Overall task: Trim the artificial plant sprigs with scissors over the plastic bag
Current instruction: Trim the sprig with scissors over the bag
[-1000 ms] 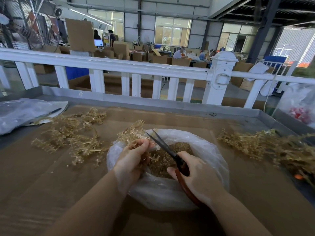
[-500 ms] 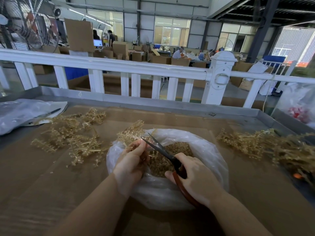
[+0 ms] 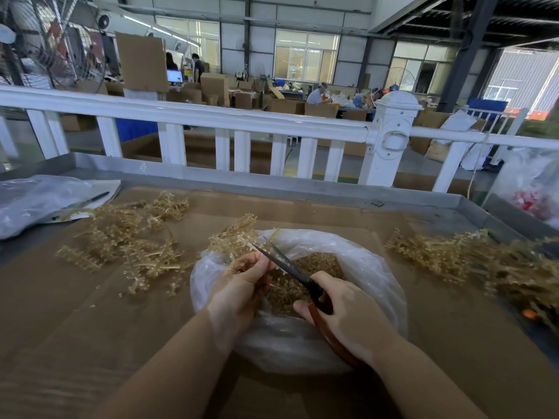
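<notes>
scissors (image 3: 290, 266): 1 | plastic bag (image 3: 372, 267): 1 | sprig piles (image 3: 130, 246): 2 | hands (image 3: 239, 290): 2

A white railing (image 3: 211, 117) is seen behind the cardboard-covered tabletop (image 3: 60, 313). Beyond it, a factory hall is lit by large windows (image 3: 305, 55), with stacked cardboard boxes (image 3: 214, 86) and a large fan (image 3: 45, 40) at the left.
</notes>
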Motion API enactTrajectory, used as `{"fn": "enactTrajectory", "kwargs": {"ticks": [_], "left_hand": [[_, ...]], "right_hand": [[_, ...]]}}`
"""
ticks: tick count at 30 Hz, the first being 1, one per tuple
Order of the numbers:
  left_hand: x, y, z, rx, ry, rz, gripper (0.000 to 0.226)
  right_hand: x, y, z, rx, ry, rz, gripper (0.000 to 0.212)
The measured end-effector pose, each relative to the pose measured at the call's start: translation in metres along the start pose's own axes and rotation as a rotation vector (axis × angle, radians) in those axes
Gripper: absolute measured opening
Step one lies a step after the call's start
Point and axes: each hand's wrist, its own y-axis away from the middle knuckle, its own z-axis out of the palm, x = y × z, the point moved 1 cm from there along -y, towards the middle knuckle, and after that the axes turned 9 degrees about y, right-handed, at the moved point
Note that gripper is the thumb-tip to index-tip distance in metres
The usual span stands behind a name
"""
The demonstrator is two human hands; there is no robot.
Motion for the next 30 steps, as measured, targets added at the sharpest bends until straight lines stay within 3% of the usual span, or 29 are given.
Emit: {"fn": "enactTrajectory", "kwargs": {"ticks": [24, 30], "left_hand": [[0.0033, 0.0038, 0.0063, 0.053, 0.005, -0.076, 0.022], [0.0020, 0.0039, 0.0050, 0.004, -0.031, -0.089, 0.020]], "right_hand": [[0.0008, -0.0028, -0.0019, 0.004, 0.050, -0.035, 0.034], [-0.0017, -0.0016, -0.0035, 0.013, 0.054, -0.002, 0.031]]}}
